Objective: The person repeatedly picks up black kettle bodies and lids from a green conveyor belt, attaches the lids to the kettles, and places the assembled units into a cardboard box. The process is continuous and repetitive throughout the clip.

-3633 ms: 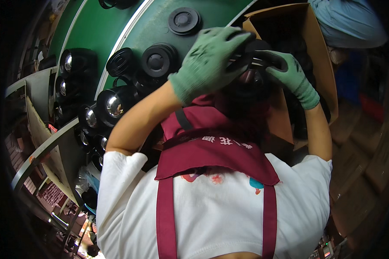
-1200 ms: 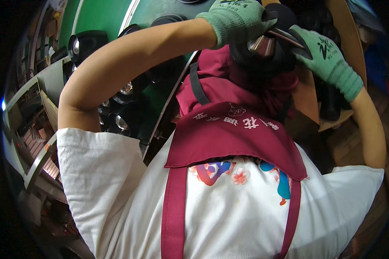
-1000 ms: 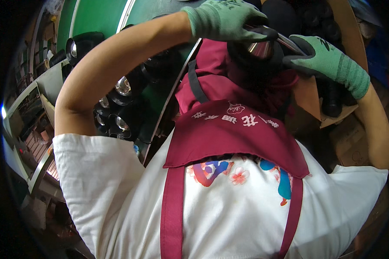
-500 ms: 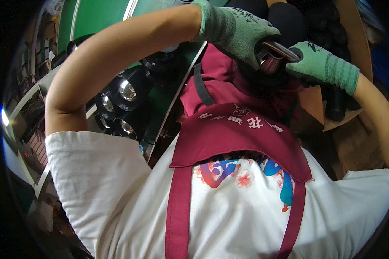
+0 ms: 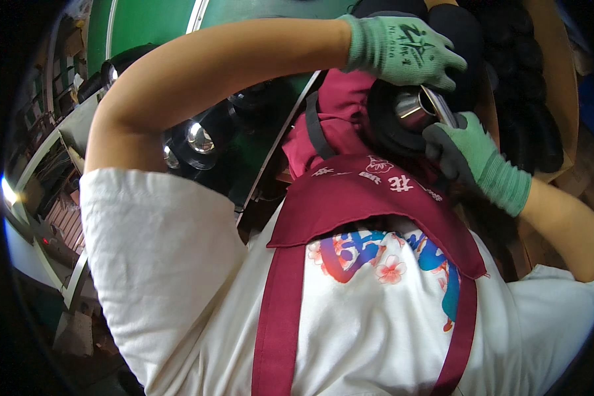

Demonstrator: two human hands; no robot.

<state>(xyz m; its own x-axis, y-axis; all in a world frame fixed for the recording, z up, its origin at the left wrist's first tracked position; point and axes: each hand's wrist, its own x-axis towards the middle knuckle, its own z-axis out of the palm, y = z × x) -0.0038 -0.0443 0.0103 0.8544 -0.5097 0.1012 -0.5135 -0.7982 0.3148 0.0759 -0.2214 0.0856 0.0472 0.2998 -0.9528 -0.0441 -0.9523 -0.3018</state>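
A black round part rests at my lap, with a shiny metal cup in its middle. Across the cup's right side stands a flat, narrow metal piece, tilted. My right hand, in a green knitted glove with a dark palm, is closed around the lower end of this piece. Just above the cup is my left hand, gloved the same way, back of the hand up. Its fingers are bent to the right and down, by the metal piece's upper end. What lies under them is hidden.
On the left, a green work surface carries several black round housings with shiny lamp-like centres. At the right a cardboard box holds several black rounded parts. A maroon apron covers my front.
My left hand has shifted right and turned its back up, uncovering the metal cup. My right hand has moved down slightly, and the flat metal piece now stands steeper.
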